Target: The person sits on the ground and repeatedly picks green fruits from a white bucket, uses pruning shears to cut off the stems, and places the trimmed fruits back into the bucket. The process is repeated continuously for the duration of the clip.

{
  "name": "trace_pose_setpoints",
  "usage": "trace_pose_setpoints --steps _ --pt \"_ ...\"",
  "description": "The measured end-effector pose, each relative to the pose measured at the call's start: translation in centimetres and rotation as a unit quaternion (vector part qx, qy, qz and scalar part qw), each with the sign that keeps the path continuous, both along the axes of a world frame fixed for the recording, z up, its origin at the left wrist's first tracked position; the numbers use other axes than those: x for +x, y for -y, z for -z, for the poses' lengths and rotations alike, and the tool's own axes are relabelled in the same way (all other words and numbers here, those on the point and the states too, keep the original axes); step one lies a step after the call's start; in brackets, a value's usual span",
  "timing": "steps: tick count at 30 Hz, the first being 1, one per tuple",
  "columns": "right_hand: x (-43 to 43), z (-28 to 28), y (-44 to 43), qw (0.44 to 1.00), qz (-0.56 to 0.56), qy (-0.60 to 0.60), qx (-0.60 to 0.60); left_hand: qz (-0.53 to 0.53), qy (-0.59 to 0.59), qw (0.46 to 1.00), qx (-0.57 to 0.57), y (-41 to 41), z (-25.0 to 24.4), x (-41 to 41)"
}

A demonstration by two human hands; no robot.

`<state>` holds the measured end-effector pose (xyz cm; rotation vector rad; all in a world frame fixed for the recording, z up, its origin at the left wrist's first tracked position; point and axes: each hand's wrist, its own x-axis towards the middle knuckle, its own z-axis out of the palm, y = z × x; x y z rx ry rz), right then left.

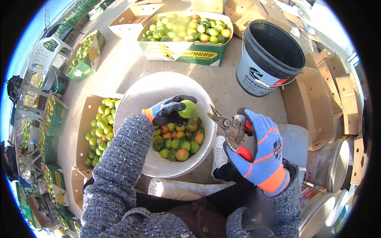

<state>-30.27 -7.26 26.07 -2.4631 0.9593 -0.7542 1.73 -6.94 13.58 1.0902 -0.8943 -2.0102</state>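
My left hand [169,110], in a blue glove with dark coated fingers, grips a green tomato [187,109] above a white plastic tub [135,98]. Inside the tub lie several green and reddish tomatoes [178,141]. In my right hand [262,145], gloved in blue and orange, I hold red-handled pruning shears [229,125]. The blades point up and left, beyond the tub's right rim, with a gap between them and the tomato. Left of the tub, partly hidden by my sleeve, a cardboard box [84,134] holds more green tomatoes [101,128].
Ahead stands a green and white banana box [190,53] full of tomatoes. A black-lined bucket [268,62] with a wire handle is at the right front. Cardboard boxes [309,104] and lidded pails [327,166] line the right side. A white plastic chair [49,53] stands far left.
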Motion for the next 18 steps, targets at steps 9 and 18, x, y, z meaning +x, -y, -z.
trace_pose_setpoints --steps 9,18 --pt "3.0 1.3 -1.2 0.99 -0.006 -0.096 -0.105 -0.251 -0.11 0.954 -0.121 -7.7 -5.4 -6.5" --pt "3.5 1.7 -1.3 0.966 0.025 -0.165 -0.195 -0.307 -0.145 0.939 -0.043 -7.5 -6.3 -7.0"
